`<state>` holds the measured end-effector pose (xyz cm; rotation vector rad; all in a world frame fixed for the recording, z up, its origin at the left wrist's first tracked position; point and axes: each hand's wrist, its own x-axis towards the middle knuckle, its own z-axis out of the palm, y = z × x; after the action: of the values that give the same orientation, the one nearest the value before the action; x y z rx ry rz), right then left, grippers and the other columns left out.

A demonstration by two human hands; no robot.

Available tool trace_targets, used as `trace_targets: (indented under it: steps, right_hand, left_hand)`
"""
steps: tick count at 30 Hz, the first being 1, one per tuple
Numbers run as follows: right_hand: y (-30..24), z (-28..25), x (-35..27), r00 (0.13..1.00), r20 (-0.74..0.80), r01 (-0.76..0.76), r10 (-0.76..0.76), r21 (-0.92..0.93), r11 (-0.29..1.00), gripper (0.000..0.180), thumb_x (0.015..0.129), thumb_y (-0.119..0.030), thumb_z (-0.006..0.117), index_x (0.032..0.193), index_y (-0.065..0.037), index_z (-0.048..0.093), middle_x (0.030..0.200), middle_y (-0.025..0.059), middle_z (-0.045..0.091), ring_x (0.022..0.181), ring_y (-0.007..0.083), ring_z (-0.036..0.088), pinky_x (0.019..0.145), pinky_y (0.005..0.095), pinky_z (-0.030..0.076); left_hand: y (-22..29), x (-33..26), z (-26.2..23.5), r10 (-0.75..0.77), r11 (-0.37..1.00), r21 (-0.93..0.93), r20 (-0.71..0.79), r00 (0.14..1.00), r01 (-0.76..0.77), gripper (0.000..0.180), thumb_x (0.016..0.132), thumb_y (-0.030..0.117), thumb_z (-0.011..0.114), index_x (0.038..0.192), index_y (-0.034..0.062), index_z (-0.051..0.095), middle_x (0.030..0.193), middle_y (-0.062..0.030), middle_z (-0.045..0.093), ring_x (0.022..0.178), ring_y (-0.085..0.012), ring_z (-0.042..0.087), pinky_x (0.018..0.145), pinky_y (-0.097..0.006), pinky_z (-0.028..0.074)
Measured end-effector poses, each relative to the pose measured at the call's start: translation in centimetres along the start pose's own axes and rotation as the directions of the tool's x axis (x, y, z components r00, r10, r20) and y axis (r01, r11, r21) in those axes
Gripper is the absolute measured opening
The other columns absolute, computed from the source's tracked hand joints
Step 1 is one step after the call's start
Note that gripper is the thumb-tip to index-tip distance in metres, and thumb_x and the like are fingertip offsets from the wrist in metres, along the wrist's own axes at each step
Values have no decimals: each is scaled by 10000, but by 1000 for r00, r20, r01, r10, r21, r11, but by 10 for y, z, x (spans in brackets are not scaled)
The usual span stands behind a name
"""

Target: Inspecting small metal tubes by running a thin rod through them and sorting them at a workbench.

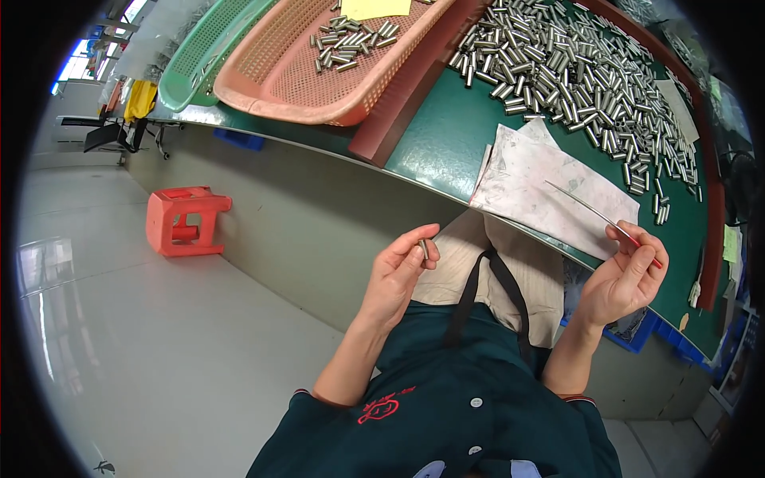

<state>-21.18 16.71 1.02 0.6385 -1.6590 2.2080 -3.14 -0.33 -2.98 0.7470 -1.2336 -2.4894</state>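
Observation:
Between the thumb and fingers of my left hand (398,267) is a small metal cylinder (424,248), held short of the table's near edge. My right hand (625,279) grips the red handle of a thin, pointed metal tool (587,207); its tip points up and left over a stained white cloth (550,179). The exact kind of tool cannot be made out. The cloth lies folded at the edge of the green table (426,131). Beyond it spreads a big pile of similar metal cylinders (558,68).
A pink plastic basket (295,111) with several cylinders and a yellow note (374,8) stands at the far left, beside a green basket (179,76). A dark red strip (398,111) borders the pile. On the floor to the left is a red stool (187,221).

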Motion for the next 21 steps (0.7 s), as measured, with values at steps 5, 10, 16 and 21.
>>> trace_targets:
  steps: [5,10,16,21]
  right_hand:
    - [1,-1,0,1000,-3,3,-3,27,1000,163,904,-110,379,939,25,464,829,169,568,755,240,583,617,324,514]
    - [4,3,2,1000,-14,-2,3,53,999,156,900,-102,389,939,31,461,824,175,564,752,238,581,619,325,512]
    - [-3,1,4,999,-47,13,-9,76,997,128,889,-82,402,919,37,438,801,186,554,727,231,569,605,320,505]
    - [-9,3,1,998,6,-67,66,70,995,100,890,-68,382,897,19,432,803,173,557,672,195,543,614,300,475]
  left_hand:
    - [1,0,4,-16,1000,3,1,1000,16,311,885,113,424,1162,-26,456,804,-43,472,753,-115,421,736,-236,363]
    - [5,3,8,-56,996,-69,-23,998,55,311,886,112,420,1157,-36,455,782,-51,480,734,-120,429,732,-239,371]
    - [12,-3,29,128,960,257,-60,990,-109,274,884,56,401,1128,-36,483,790,-59,510,735,-106,458,715,-235,388]
    - [75,5,53,765,210,809,215,608,-549,245,710,-113,560,943,-38,556,813,-105,567,696,-162,545,649,-251,443]
